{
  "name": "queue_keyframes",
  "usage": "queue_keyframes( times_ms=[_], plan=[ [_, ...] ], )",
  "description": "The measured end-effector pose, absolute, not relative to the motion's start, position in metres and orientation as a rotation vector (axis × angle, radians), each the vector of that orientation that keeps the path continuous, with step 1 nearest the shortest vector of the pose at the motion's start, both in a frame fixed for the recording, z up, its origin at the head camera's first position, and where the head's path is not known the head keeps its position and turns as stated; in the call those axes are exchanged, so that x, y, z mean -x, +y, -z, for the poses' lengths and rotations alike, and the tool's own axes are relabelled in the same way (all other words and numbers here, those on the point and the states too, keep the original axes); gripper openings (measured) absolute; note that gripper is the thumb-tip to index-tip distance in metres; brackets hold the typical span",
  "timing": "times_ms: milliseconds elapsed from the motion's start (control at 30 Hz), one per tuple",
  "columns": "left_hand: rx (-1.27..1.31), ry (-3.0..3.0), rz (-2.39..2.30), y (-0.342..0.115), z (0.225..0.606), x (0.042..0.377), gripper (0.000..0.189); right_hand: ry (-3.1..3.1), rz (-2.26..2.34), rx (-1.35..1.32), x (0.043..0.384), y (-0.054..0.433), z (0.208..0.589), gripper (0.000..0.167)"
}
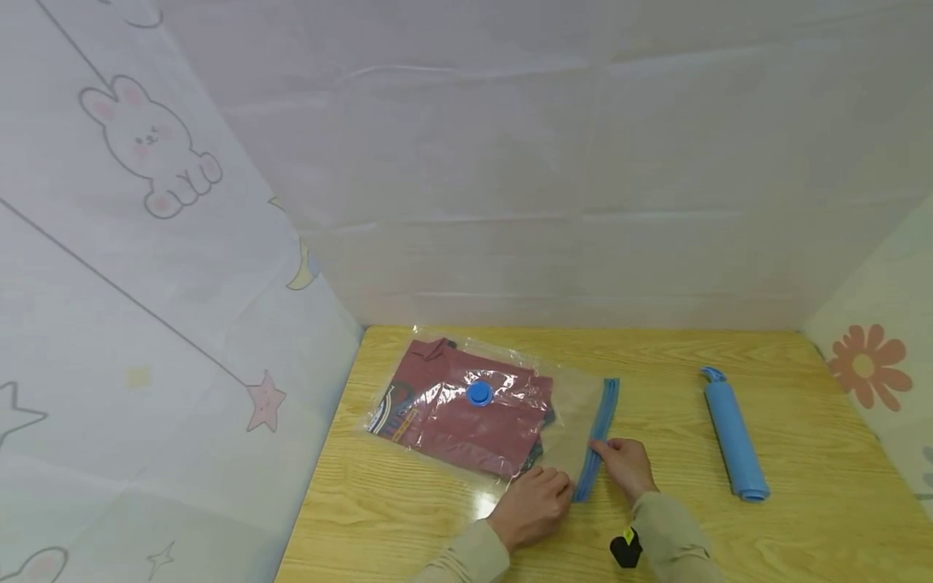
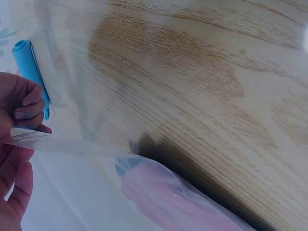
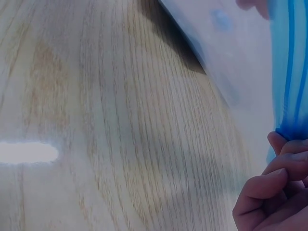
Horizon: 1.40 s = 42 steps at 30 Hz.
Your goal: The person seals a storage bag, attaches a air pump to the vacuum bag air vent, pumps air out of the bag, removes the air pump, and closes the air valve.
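Observation:
A clear plastic vacuum storage bag (image 1: 572, 413) lies on the table with a folded dark red garment (image 1: 488, 437) inside. Its round blue valve (image 1: 479, 393) faces up, over the garment. Along the right end runs the bag's blue zip strip (image 1: 608, 405). My right hand (image 1: 628, 468) pinches this strip between thumb and fingers, below its middle. At the strip's near end, my left hand (image 1: 534, 504) grips the bag's near edge with curled fingers. The left wrist view shows the clear film (image 2: 72, 145) pulled taut and lifted from the table.
A blue hand pump (image 1: 736, 441) lies on the wooden table (image 1: 824, 486), right of the bag. A small black object with a yellow mark (image 1: 625, 549) shows beside the right sleeve (image 1: 666, 530). Printed wall sheets (image 1: 510, 202) stand behind and at both sides.

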<state>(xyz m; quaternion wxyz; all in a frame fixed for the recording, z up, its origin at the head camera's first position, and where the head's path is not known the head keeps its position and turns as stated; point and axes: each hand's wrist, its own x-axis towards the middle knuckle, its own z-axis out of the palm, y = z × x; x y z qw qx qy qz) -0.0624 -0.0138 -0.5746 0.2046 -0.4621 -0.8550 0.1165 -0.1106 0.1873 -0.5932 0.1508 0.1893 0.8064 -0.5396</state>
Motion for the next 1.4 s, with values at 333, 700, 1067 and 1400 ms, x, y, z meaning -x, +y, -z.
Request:
queue_keyframes(
  times_ms=[333,700,1067,1400],
  plan=[
    [1.322,-2.355,-0.262,-0.016,0.57,0.067,0.021,2.299,1.491,-0.566,0.123,0.192,0.587,0.034],
    [1.407,-2.293,-0.225,-0.027,0.57,0.062,0.026,2.236,1.521,-0.589,0.132,0.195,0.589,0.034],
    [1.464,-2.19,-0.192,-0.033,0.573,0.055,0.028,2.31,1.448,-0.566,0.14,0.206,0.596,0.055],
    [1.449,-2.15,-0.239,-0.032,0.575,0.055,0.029,2.373,1.453,-0.51,0.159,0.215,0.598,0.043]
  ],
)
